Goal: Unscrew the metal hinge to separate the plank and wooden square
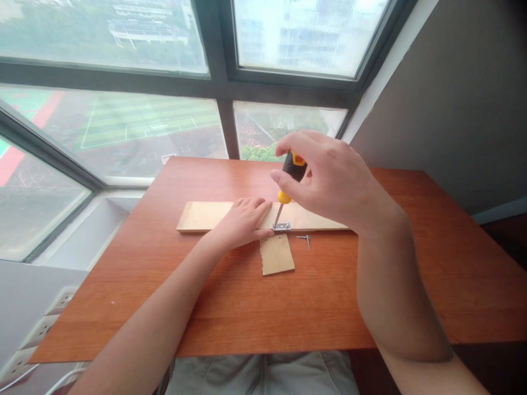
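Observation:
My right hand (pixel 329 170) is closed around the black and yellow handle of a screwdriver (pixel 293 167), which tilts down to the left. Its tip meets a small metal hinge or bracket (pixel 282 226) at the front edge of a pale wooden board (pixel 201 215). Just left of the metal piece, my left hand (pixel 245 220) spans the board, fingers over its top and thumb along the front edge. Whether a screw sits under the tip is too small to tell. A thin square wood piece (pixel 277 255) lies in front, with small screws (pixel 305 240) to its right.
The reddish-brown table (pixel 230 307) stands against large windows with dark frames (pixel 224 82). A grey wall (pixel 448 109) rises on the right. Power sockets (pixel 41 329) and white cables (pixel 66 378) are at the lower left, beyond the table edge.

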A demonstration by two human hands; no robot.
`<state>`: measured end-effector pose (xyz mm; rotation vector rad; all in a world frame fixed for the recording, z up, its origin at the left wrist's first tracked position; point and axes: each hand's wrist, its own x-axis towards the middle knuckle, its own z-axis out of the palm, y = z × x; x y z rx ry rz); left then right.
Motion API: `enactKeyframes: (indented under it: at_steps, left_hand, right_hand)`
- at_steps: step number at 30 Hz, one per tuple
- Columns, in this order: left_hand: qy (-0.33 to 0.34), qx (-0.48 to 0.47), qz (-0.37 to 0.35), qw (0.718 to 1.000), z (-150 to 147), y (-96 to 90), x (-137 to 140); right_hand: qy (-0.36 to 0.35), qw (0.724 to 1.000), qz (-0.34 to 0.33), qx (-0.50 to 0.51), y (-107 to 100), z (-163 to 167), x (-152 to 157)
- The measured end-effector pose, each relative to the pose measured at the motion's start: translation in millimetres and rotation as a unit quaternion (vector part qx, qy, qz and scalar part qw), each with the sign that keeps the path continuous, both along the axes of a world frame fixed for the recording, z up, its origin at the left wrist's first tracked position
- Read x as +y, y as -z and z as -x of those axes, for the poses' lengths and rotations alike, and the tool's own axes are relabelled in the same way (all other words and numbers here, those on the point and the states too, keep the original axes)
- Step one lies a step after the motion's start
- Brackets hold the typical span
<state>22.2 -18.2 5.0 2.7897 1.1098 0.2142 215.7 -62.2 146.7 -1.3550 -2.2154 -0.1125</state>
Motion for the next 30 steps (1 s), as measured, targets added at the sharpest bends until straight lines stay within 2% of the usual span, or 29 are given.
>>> enactKeyframes:
  at_steps: [4, 12, 19, 26, 30]
  left_hand:
    - [-0.001, 0.001, 0.005, 1.000, -0.9, -1.0, -0.6]
    - [-0.008, 0.005, 0.005, 1.000, -2.8, -3.7, -1.9]
    - [-0.008, 0.005, 0.006, 1.000, -2.4, -2.8, -1.7]
    - [-0.005, 0.000, 0.000, 1.000, -2.9, -1.1, -0.8]
    - [-0.005, -0.003, 0.000, 1.000, -2.2, 0.5, -0.6]
  right_hand:
    - [0.051, 0.998, -0.030, -0.009, 3.1, 2.9, 4.6]
    - [-0.042, 0.999, 0.022, 0.009, -1.9, 0.5, -1.3]
    - [0.022, 1.000, -0.006, 0.004, 0.9, 3.1, 2.5]
    - [-0.038, 0.999, 0.033, 0.001, -2.7, 0.5, -2.7]
    - [0.005, 1.000, 0.017, -0.007, -1.9, 0.2, -1.1]
